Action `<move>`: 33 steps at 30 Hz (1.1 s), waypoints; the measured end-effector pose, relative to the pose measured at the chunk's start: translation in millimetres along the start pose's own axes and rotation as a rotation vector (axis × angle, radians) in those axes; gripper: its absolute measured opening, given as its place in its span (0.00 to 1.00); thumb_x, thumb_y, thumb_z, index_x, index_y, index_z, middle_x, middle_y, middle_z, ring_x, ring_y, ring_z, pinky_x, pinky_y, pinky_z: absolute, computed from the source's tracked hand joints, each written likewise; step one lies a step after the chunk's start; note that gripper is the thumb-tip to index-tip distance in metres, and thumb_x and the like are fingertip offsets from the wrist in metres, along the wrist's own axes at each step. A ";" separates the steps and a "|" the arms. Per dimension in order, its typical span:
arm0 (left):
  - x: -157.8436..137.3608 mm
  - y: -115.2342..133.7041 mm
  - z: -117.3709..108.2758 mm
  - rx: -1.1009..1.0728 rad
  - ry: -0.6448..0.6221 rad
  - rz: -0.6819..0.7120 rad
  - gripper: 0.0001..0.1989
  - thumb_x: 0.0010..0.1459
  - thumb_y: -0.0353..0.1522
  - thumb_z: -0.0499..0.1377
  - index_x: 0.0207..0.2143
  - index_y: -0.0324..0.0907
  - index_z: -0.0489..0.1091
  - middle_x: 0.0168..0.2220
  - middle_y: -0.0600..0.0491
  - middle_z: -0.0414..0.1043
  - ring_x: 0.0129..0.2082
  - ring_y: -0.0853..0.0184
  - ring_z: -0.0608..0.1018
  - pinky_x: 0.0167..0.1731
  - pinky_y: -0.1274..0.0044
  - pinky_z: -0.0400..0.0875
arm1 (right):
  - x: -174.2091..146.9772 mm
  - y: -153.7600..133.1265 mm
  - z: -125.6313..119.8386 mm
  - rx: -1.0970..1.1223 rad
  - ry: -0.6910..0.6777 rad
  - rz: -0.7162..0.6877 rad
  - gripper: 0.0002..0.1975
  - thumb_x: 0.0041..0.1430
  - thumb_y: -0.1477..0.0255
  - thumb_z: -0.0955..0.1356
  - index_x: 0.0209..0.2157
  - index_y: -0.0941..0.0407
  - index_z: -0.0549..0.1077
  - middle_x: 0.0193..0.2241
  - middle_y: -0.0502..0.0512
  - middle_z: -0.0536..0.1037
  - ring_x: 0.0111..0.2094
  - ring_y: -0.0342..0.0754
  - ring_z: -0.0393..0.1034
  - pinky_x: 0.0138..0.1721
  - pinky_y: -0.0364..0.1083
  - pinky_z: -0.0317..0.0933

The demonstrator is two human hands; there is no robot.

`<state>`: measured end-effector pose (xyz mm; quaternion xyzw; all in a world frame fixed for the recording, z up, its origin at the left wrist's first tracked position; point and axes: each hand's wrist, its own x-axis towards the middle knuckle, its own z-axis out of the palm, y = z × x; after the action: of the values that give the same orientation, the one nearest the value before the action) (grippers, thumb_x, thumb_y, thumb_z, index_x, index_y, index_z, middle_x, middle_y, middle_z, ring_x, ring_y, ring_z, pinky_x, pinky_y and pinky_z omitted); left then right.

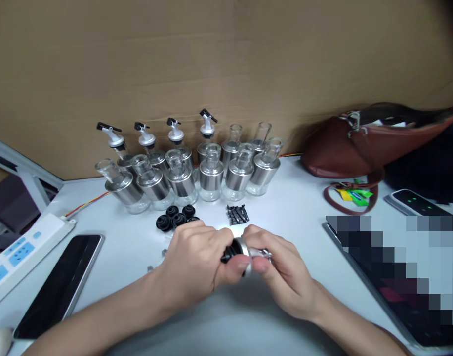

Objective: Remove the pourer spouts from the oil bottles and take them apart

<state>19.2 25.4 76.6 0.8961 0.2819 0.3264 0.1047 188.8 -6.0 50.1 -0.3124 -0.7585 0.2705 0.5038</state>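
A silver pourer spout (245,252) with a black ribbed stopper is held between my two hands above the near part of the table. My left hand (198,257) is closed around the stopper end, its thumb pressed on the wide silver collar. At the narrow spout end, my right hand (281,267) pinches with thumb and fingers. Just beyond my left hand lie several black rubber stoppers (179,220), partly hidden by it. A small pile of black levers (238,214) rests beyond the pourer. Small clear pieces (164,252) show beside my left hand.
Two rows of glass bottles with steel bands (211,175) stand at the back; several rear ones carry pourers (207,126). A power strip (22,254) and phone (59,284) lie left. Right are a brown bag (389,143), a tablet-like device (374,291) and small packets (355,196).
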 end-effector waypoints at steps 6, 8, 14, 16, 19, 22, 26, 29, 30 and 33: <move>1.6 2.6 2.5 -0.071 0.028 0.014 0.27 0.71 0.38 0.33 0.19 0.43 0.53 0.14 0.60 0.54 0.14 0.74 0.58 0.20 0.79 0.55 | 3.4 -0.7 -3.9 -0.270 0.039 -0.219 0.13 0.71 0.65 0.56 0.35 0.55 0.65 0.23 0.51 0.68 0.24 0.44 0.61 0.25 0.42 0.59; 1.6 4.5 5.8 -0.106 0.082 0.033 0.25 0.70 0.36 0.34 0.19 0.43 0.52 0.14 0.60 0.53 0.14 0.74 0.57 0.19 0.79 0.55 | 5.0 -0.9 -5.5 -0.377 0.068 -0.329 0.14 0.71 0.66 0.55 0.35 0.56 0.65 0.22 0.51 0.68 0.24 0.44 0.62 0.25 0.43 0.59; 3.5 7.8 4.5 -0.124 0.185 0.067 0.22 0.70 0.35 0.37 0.21 0.44 0.52 0.16 0.60 0.53 0.16 0.73 0.57 0.18 0.79 0.55 | 11.2 -1.3 -15.6 -0.706 0.155 -0.545 0.15 0.71 0.70 0.56 0.33 0.58 0.68 0.22 0.55 0.73 0.29 0.47 0.63 0.30 0.46 0.58; 4.4 8.0 -2.7 -0.152 0.123 0.028 0.21 0.70 0.39 0.37 0.26 0.43 0.57 0.19 0.59 0.59 0.18 0.73 0.62 0.20 0.81 0.59 | 12.2 -2.2 -20.1 -0.842 0.225 -0.574 0.15 0.71 0.71 0.56 0.33 0.57 0.69 0.23 0.55 0.74 0.31 0.48 0.62 0.34 0.48 0.56; 5.2 9.2 -15.9 -0.148 0.019 -0.007 0.20 0.70 0.43 0.38 0.34 0.42 0.61 0.26 0.56 0.66 0.22 0.72 0.68 0.24 0.81 0.65 | 12.7 -4.7 -24.8 -0.965 0.309 -0.564 0.13 0.70 0.74 0.58 0.35 0.56 0.71 0.25 0.55 0.76 0.34 0.49 0.62 0.38 0.50 0.54; 4.3 12.4 -23.8 -0.108 -0.034 -0.062 0.17 0.69 0.42 0.40 0.35 0.43 0.60 0.27 0.55 0.67 0.22 0.70 0.67 0.24 0.79 0.63 | 14.4 -8.5 -24.1 -0.962 0.311 -0.532 0.12 0.69 0.76 0.59 0.38 0.57 0.72 0.26 0.56 0.76 0.35 0.50 0.61 0.39 0.50 0.54; 1.4 15.5 -19.4 -0.117 -0.060 -0.284 0.15 0.67 0.37 0.39 0.30 0.44 0.57 0.21 0.59 0.61 0.19 0.69 0.65 0.23 0.78 0.56 | 21.4 -12.9 -14.8 -0.896 0.262 -0.514 0.12 0.70 0.74 0.58 0.37 0.58 0.70 0.27 0.55 0.75 0.34 0.49 0.63 0.37 0.48 0.55; 0.9 13.9 -12.5 -0.165 -0.024 -0.360 0.17 0.67 0.39 0.38 0.25 0.45 0.51 0.18 0.61 0.51 0.17 0.70 0.59 0.21 0.77 0.50 | 25.9 -14.8 -5.3 -0.782 0.196 -0.450 0.16 0.72 0.70 0.54 0.32 0.57 0.66 0.24 0.52 0.71 0.28 0.46 0.60 0.31 0.46 0.53; 1.3 13.1 -11.1 -0.192 -0.009 -0.363 0.17 0.66 0.39 0.38 0.24 0.45 0.50 0.18 0.61 0.49 0.17 0.70 0.58 0.21 0.77 0.50 | 26.2 -15.2 -2.4 -0.748 0.188 -0.418 0.17 0.72 0.69 0.53 0.30 0.57 0.65 0.22 0.50 0.69 0.26 0.45 0.59 0.29 0.45 0.52; 3.2 11.7 -10.2 -0.266 0.023 -0.361 0.18 0.66 0.40 0.39 0.23 0.46 0.48 0.17 0.61 0.49 0.17 0.71 0.57 0.20 0.77 0.50 | 22.9 -16.0 3.7 -0.637 0.200 -0.304 0.17 0.71 0.69 0.54 0.28 0.56 0.62 0.21 0.48 0.65 0.24 0.43 0.57 0.28 0.43 0.51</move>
<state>19.8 17.7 90.4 0.8055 0.3934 0.3470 0.2755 175.4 0.2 74.1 -0.3621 -0.7896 -0.0892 0.4872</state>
